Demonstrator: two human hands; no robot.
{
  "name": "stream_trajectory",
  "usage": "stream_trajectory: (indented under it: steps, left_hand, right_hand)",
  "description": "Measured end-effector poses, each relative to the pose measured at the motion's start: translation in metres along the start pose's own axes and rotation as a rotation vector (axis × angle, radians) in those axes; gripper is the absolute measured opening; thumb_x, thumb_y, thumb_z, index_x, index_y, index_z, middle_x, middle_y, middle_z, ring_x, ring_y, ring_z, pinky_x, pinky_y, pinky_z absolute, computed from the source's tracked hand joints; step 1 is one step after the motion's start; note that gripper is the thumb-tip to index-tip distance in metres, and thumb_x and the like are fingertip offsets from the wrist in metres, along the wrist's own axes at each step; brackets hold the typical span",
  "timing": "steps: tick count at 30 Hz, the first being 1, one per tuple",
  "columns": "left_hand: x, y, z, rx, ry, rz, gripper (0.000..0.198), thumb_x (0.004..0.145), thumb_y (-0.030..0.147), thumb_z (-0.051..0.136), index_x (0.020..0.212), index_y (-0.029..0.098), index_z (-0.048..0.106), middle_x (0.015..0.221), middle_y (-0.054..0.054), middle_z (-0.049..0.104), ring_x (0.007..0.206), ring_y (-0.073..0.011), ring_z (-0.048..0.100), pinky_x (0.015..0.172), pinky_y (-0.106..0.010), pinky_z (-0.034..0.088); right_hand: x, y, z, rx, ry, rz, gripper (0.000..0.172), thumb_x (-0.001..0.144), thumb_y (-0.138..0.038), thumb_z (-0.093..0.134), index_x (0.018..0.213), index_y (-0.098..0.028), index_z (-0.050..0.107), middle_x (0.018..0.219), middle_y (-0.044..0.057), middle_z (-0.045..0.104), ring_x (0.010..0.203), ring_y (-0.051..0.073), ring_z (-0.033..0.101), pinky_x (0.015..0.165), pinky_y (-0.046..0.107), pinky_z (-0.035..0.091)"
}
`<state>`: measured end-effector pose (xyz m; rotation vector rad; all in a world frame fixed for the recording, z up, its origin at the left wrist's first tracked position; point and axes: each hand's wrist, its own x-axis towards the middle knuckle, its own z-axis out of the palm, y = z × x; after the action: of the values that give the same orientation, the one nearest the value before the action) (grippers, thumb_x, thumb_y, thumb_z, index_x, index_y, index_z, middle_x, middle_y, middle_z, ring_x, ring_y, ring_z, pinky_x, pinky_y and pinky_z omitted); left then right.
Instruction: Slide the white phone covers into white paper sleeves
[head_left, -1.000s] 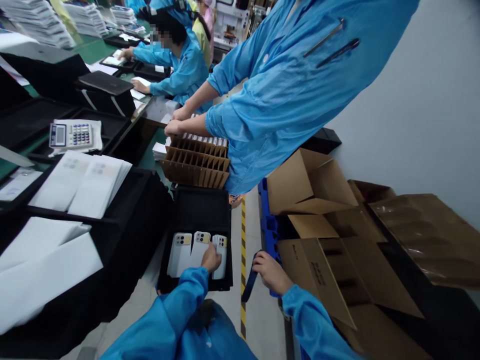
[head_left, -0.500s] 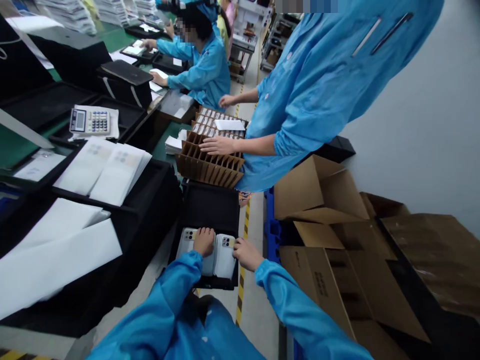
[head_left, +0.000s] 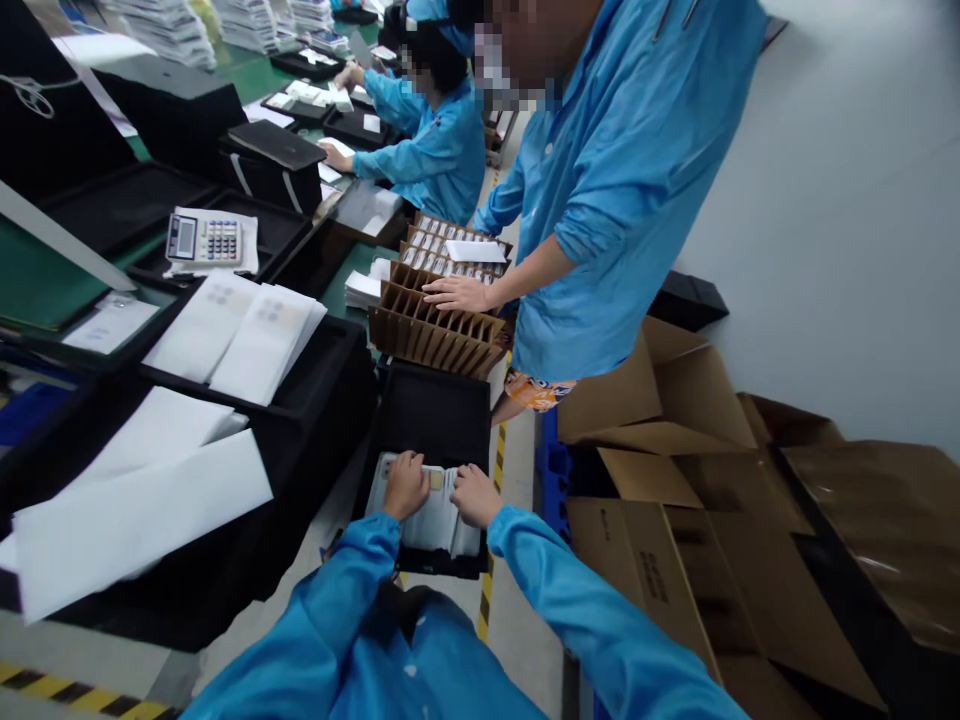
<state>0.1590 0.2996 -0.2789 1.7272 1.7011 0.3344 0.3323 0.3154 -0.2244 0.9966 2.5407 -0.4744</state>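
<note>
In a black tray in front of me lie white phones with camera modules at their top corners, set close together in two groups. My left hand rests over the left group with its fingers curled on the top part of a phone. My right hand is curled over the top of the right group, fingers bent down at its inner edge. That hand hides the camera module there. Both hands are close together, with a narrow part of the phones between them.
A co-worker's hand lies on a cardboard divider box beyond the tray. White sleeves and a calculator lie on the left. Open cartons stand on the right. Another person sits farther off.
My right hand has moved left from the right group's outer edge onto its top. My left hand stays on the left group. The co-worker has leaned lower, and the whole view has shifted slightly.
</note>
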Motion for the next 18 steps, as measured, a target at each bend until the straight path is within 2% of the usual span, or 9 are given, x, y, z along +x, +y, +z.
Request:
stream_trajectory:
  steps: [4,6,8,10,12,14,16,18]
  left_hand:
    - [-0.041,-0.013,-0.008,-0.073,-0.026,-0.072,0.022,0.088,0.016,0.053,0.109,0.014,0.06,0.111,-0.008,0.063,0.106,-0.0215,0.059,0.096,-0.042,0.045]
    - [-0.065,-0.018,-0.009,-0.104,-0.054,-0.084,0.026,0.083,0.009,0.052,0.106,0.014,0.062,0.107,-0.009,0.064,0.103,-0.0202,0.06,0.094,-0.036,0.046]
    - [-0.088,-0.022,-0.011,-0.13,-0.068,-0.098,0.03,0.079,0.007,0.05,0.106,0.014,0.063,0.108,-0.011,0.063,0.105,-0.0211,0.06,0.095,-0.034,0.046]
    - [-0.11,-0.026,-0.017,-0.152,-0.081,-0.112,0.031,0.079,0.009,0.048,0.106,0.015,0.063,0.109,-0.013,0.063,0.107,-0.0232,0.059,0.096,-0.035,0.046]
    - [-0.131,-0.026,-0.028,-0.175,-0.098,-0.112,0.029,0.08,0.012,0.047,0.104,0.015,0.064,0.108,-0.013,0.063,0.107,-0.0249,0.06,0.095,-0.037,0.046]
    - [-0.152,-0.022,-0.044,-0.194,-0.121,-0.095,0.026,0.081,0.015,0.048,0.101,0.018,0.065,0.105,-0.013,0.065,0.103,-0.0252,0.061,0.093,-0.037,0.048]
    - [-0.173,-0.013,-0.064,-0.204,-0.142,-0.059,0.023,0.083,0.018,0.049,0.099,0.022,0.065,0.102,-0.01,0.066,0.099,-0.024,0.063,0.09,-0.035,0.049]
    - [-0.194,0.0,-0.087,-0.229,-0.145,-0.007,0.022,0.086,0.021,0.048,0.1,0.024,0.064,0.103,-0.009,0.067,0.098,-0.0227,0.063,0.088,-0.033,0.05]
  right_hand:
    - [0.042,-0.023,0.007,0.051,0.045,-0.025,0.025,0.083,-0.014,0.051,0.087,-0.016,0.075,0.103,0.016,0.068,0.117,0.032,0.046,0.105,0.056,0.027]
    - [0.05,-0.028,0.009,0.093,0.08,-0.031,0.026,0.084,-0.015,0.051,0.098,-0.019,0.072,0.12,0.012,0.064,0.128,0.03,0.039,0.111,0.054,0.021]
    - [0.044,-0.03,0.012,0.141,0.123,0.002,0.037,0.081,-0.016,0.056,0.116,-0.023,0.064,0.138,0.007,0.053,0.138,0.027,0.029,0.115,0.05,0.016]
    - [0.03,-0.029,0.018,0.19,0.173,0.127,0.05,0.08,-0.016,0.057,0.13,-0.023,0.052,0.146,0.008,0.044,0.139,0.027,0.027,0.116,0.048,0.019]
    - [0.015,-0.029,0.025,0.244,0.216,0.349,0.048,0.084,-0.022,0.054,0.131,-0.014,0.048,0.139,0.017,0.047,0.133,0.03,0.037,0.109,0.048,0.03]
    - [0.006,-0.033,0.035,0.305,0.238,0.589,0.045,0.088,-0.035,0.051,0.123,-0.007,0.049,0.125,0.024,0.054,0.12,0.034,0.049,0.096,0.047,0.043]
    - [0.006,-0.04,0.046,0.371,0.252,0.761,0.052,0.085,-0.047,0.053,0.118,-0.007,0.05,0.115,0.025,0.057,0.111,0.036,0.056,0.085,0.046,0.048]
    - [0.014,-0.048,0.054,0.432,0.276,0.845,0.056,0.081,-0.05,0.059,0.119,-0.01,0.048,0.116,0.023,0.057,0.112,0.036,0.057,0.085,0.045,0.049]
